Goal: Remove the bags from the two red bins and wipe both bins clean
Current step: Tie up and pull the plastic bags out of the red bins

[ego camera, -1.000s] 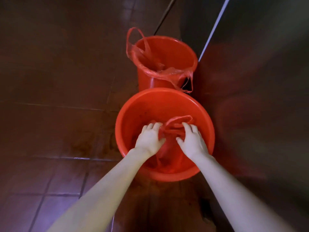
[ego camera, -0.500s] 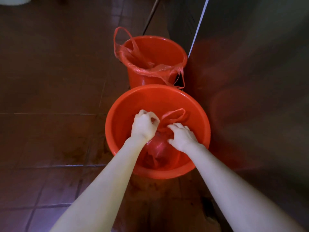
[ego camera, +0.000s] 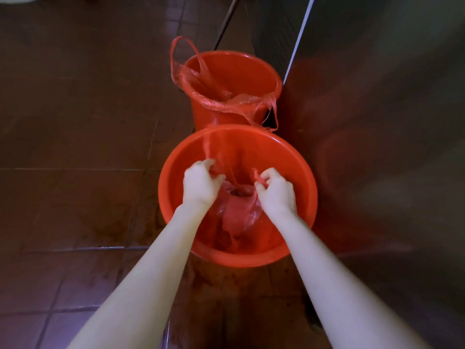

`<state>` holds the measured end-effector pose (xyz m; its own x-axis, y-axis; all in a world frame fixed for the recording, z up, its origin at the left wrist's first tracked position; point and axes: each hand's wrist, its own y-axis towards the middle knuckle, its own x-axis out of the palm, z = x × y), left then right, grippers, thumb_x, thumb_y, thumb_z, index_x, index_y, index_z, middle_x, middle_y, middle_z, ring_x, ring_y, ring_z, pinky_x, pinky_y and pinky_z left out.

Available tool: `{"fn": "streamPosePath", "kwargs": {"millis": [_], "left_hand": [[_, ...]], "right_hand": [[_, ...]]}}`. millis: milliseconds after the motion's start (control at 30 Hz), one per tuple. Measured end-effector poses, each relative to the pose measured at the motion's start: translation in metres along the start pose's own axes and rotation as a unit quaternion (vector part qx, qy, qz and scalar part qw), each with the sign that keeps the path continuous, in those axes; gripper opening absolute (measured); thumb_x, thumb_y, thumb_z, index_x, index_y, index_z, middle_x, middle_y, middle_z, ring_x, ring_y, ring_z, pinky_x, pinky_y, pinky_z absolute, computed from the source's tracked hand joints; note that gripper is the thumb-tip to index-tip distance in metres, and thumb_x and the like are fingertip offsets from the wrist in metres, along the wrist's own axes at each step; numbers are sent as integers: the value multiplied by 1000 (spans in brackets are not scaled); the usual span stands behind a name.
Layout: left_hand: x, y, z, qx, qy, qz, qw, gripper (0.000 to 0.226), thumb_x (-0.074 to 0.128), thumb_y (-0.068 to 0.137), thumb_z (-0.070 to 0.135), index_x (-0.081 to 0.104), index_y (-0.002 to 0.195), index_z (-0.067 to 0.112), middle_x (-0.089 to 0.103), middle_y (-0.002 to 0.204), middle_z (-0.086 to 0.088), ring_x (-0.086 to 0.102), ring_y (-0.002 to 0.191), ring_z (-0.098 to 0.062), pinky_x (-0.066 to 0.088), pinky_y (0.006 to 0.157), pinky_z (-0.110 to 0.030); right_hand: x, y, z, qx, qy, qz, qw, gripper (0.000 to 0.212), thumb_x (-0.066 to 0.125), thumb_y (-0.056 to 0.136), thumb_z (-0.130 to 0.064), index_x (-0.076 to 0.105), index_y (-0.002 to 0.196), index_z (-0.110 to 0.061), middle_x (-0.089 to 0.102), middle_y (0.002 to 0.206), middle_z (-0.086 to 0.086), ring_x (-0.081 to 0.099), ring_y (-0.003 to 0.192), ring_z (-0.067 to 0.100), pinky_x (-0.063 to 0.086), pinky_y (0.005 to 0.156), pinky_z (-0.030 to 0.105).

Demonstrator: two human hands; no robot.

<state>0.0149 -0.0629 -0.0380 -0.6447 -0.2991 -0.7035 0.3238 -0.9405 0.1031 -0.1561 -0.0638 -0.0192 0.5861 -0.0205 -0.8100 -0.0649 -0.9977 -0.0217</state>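
Two red bins stand on the floor, one behind the other. Inside the near bin point(ego camera: 176, 222) sits a red plastic bag point(ego camera: 235, 212), gathered at its top. My left hand point(ego camera: 200, 183) grips one bag handle, which stretches up and away from it. My right hand point(ego camera: 276, 191) grips the other handle. Both hands are over the near bin's opening, a little apart. The far bin point(ego camera: 241, 69) has a second red bag point(ego camera: 226, 99) draped over its near rim, with one handle loop standing up at the left.
Brown floor tiles point(ego camera: 75, 147) spread to the left and front. A dark metal cabinet wall point(ego camera: 377, 122) runs close along the right of both bins. A thin pole point(ego camera: 226, 18) leans behind the far bin.
My hands went from reaching flat into the near bin to closing on the bag handles, and they have pulled apart with the handles drawn up.
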Motion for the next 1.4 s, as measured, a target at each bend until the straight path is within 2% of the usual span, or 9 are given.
{"fn": "streamPosePath", "kwargs": {"millis": [200,300,433,500,600,733,900,1067,1400], "left_hand": [[-17,-1,3,-4,-118,100,988,30,73,73,2,57,93,18,60,77,9,59,75,7,38,62,-1],[-30,3,3,-28,-181,109,977,50,70,73,2,45,110,25,56,74,7,58,67,6,39,55,-2],[-51,14,2,-79,-206,41,975,57,69,71,0,55,122,22,62,81,7,61,73,-1,42,62,-8],[-61,17,1,-103,-225,-43,968,41,65,68,-5,72,96,24,65,80,7,62,77,-9,44,64,-17],[-74,15,0,-70,-157,-119,978,31,63,73,-1,73,64,27,66,77,9,57,73,-7,42,65,-19],[-94,9,14,-6,-152,-151,977,22,65,78,1,71,71,21,60,104,5,56,99,-9,43,87,-26],[-97,-6,45,50,-159,-270,948,21,58,90,12,73,76,19,71,103,11,61,98,1,41,88,-20],[-102,-8,44,70,-179,-294,936,21,55,97,13,74,92,17,74,99,7,66,99,-6,50,92,-26],[-56,-25,19,-64,-301,-179,934,9,67,88,3,74,87,9,74,79,-3,69,72,-11,53,62,-19]], "right_hand": [[-29,6,-29,-33,130,81,988,13,60,88,-11,69,90,-21,68,83,-8,63,85,16,44,76,23],[-36,11,-34,-61,183,50,980,22,60,87,-7,69,83,-27,66,94,-9,60,89,8,44,84,19],[-23,-1,-38,38,332,49,941,8,59,92,-16,64,95,-20,71,96,-4,64,99,16,48,91,29],[-18,-5,-44,100,395,1,913,8,51,96,-20,59,97,-20,75,86,2,68,90,18,50,86,35],[-15,-9,-53,139,448,-56,881,15,40,94,-11,54,89,-13,61,48,-1,60,45,12,44,55,24],[-8,-17,-56,165,396,-64,901,6,51,85,-14,48,91,-13,37,38,-10,31,31,8,35,47,25],[-12,-15,-65,204,419,-58,883,12,49,77,-24,53,74,-14,40,41,-8,32,34,11,32,49,29],[-12,-12,-61,149,455,-44,877,22,49,82,-16,67,70,-19,52,54,-8,44,49,10,38,56,28],[19,-15,-44,30,430,-171,886,46,39,96,-2,73,89,-31,66,74,-2,55,61,10,48,63,32]]}}
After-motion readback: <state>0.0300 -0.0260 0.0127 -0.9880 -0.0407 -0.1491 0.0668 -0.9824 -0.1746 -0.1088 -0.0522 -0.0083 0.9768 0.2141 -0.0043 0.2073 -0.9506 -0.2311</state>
